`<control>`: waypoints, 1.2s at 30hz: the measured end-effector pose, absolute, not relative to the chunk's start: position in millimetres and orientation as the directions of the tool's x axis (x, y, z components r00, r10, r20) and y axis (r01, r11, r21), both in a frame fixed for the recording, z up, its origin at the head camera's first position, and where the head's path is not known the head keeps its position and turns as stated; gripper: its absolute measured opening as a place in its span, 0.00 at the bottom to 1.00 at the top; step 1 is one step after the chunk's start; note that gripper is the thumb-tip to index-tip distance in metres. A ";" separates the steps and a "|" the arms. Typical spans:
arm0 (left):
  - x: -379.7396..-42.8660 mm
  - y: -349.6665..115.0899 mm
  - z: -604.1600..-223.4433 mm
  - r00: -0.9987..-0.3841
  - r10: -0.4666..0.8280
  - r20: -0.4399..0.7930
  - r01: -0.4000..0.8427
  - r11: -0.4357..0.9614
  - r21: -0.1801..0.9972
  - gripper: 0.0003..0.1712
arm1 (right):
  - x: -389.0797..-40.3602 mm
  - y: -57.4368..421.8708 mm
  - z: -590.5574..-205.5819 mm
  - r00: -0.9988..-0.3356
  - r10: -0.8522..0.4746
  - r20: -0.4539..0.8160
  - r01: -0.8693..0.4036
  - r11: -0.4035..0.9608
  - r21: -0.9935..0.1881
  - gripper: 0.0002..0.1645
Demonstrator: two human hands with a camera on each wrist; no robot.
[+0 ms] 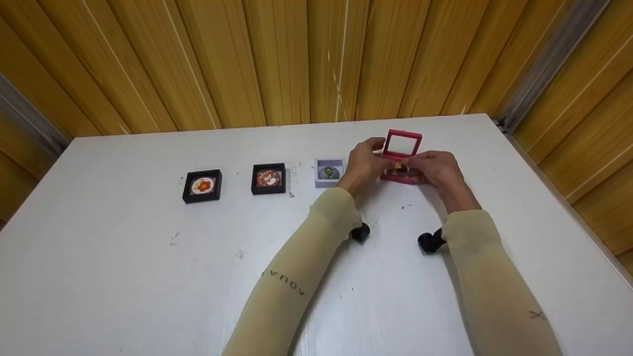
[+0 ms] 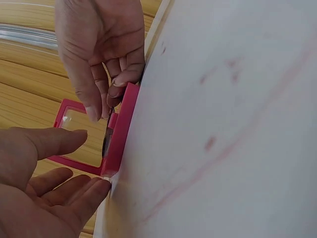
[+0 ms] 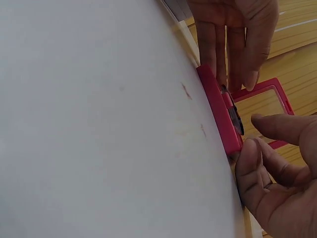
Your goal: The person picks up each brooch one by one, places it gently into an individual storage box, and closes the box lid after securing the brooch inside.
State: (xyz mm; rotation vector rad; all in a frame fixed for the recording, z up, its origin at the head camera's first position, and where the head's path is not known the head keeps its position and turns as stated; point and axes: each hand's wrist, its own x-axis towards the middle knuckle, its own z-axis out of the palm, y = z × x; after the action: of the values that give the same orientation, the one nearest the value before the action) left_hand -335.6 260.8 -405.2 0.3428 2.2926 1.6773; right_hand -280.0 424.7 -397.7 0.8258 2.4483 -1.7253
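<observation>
A small red hinged box (image 1: pixel 390 178) stands with its clear-windowed lid (image 1: pixel 420 143) raised at the right of the table. Inside lies a round piece with yellow and dark colours (image 1: pixel 398 167), partly covered by fingers; edge-on it is a dark disc (image 3: pixel 236 116) at the box's top. My left hand (image 1: pixel 364 160) is at the box's left side, fingers touching its end and thumb apart near the lid. At the opposite end, my right hand (image 1: pixel 437 170) holds the box with curled fingers, its thumb close to the disc. Exact contact with the disc is unclear.
Left of the hands, a pale grey box (image 1: pixel 319 182) and two black boxes, a nearer-centre one (image 1: pixel 254 188) and a far-left one (image 1: pixel 215 195), each contain a round decorated piece. Dark marks dot the white table (image 1: pixel 148 277). Yellow wooden panelling (image 1: pixel 282 64) rises behind it.
</observation>
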 end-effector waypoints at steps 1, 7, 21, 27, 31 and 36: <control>-335.6 260.8 -405.8 -0.931 0.357 -0.079 0.028 0.286 0.958 0.36 | -280.1 425.0 -397.3 -0.854 0.405 -0.327 0.439 0.225 -0.870 0.25; -337.8 263.6 -406.1 -0.923 0.382 -0.047 0.063 0.270 0.961 0.36 | -281.1 427.4 -396.0 -0.839 0.421 -0.345 0.439 0.149 -0.886 0.22; -338.3 264.2 -403.8 -0.916 0.400 -0.013 0.104 0.269 0.958 0.36 | -270.0 432.5 -384.9 -0.847 0.320 -0.424 0.518 0.321 -0.793 0.24; -338.7 262.4 -405.3 -0.908 0.418 0.033 0.144 0.239 0.960 0.35 | -264.0 434.8 -382.9 -0.866 0.283 -0.413 0.500 0.507 -0.702 0.27; -339.4 262.2 -405.6 -0.898 0.432 0.081 0.190 0.216 0.958 0.34 | -262.6 430.9 -383.5 -0.881 0.294 -0.371 0.473 0.565 -0.676 0.28; -338.1 262.2 -404.9 -0.903 0.422 0.085 0.187 0.207 0.960 0.31 | -262.7 427.3 -384.4 -0.891 0.310 -0.332 0.453 0.567 -0.688 0.27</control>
State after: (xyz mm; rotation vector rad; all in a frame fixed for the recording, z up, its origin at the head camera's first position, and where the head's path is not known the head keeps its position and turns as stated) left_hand -338.1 262.2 -404.9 0.5840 2.2803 1.7693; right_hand -262.7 427.3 -384.4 0.6448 2.6233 -1.2276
